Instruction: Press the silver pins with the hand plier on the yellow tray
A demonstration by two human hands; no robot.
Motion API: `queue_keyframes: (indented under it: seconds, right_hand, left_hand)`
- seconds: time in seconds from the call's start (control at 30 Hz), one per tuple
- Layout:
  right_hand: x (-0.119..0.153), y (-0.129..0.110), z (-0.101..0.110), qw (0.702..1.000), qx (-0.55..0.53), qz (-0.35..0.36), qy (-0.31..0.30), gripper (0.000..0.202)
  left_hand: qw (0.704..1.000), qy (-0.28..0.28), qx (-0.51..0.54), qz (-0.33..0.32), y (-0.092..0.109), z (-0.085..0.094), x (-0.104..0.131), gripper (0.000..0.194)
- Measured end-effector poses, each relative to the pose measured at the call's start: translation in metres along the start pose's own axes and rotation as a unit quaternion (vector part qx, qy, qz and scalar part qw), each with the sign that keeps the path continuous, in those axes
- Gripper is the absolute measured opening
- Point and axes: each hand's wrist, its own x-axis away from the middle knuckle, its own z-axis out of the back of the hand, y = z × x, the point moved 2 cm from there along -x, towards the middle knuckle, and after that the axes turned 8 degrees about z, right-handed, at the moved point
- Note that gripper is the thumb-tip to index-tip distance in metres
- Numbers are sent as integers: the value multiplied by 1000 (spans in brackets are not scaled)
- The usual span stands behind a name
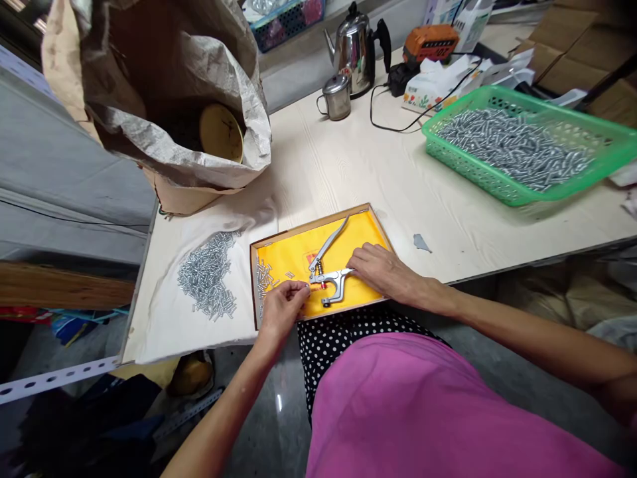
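Observation:
My right hand [381,269] is closed around a handle of silver hand pliers [340,284] with a spring, a red part at the jaws and the other handle raised. The pliers lie over a shallow cardboard tray [283,247] with a yellow bottom. Close to the jaws, the fingertips of my left hand [286,307] are pinched together; whatever is between them is too small to name. Small metal pins [263,279] lie along the tray's left side. Left of the tray, a heap of similar pins [206,275] rests on a white cloth [164,318].
A large open paper sack [199,189] with a yellow scoop-like container [221,133] inside stands back left. At the right is a green basket [478,178] of metal pins. A steel kettle [354,53], lidded cup [337,99], orange battery [430,43] and tissue box [421,99] stand behind.

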Motion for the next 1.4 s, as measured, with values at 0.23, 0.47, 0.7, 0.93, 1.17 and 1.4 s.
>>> queue_keyframes:
  seconds: [0.23, 0.47, 0.7, 0.93, 1.17, 1.4]
  right_hand:
    - [-1, -3, -3, 999, 39, 3, -32, 13]
    - [-2, -6, 0, 999, 19, -9, -25, 14]
    - [-2, -8, 3, 1000, 2, -8, -26, 13]
    - [0, -9, 3, 1000, -8, -17, -14, 14]
    - [-4, -10, 10, 998, -13, -27, -58, 12]
    - [-29, 36, 25, 994, 3, 13, -111, 81]
  left_hand:
    - [993, -62, 44, 90, -5, -29, -6, 37]
    - [990, -69, 14, 123, 4, -31, -5, 32]
    - [988, -72, -41, 128, 1, -31, -11, 31]
    - [987, -80, -76, 119, -2, -30, -14, 26]
    - [978, -91, -16, 189, 10, -35, -12, 28]
    - [977, -75, -24, 197, 11, -35, -10, 26]
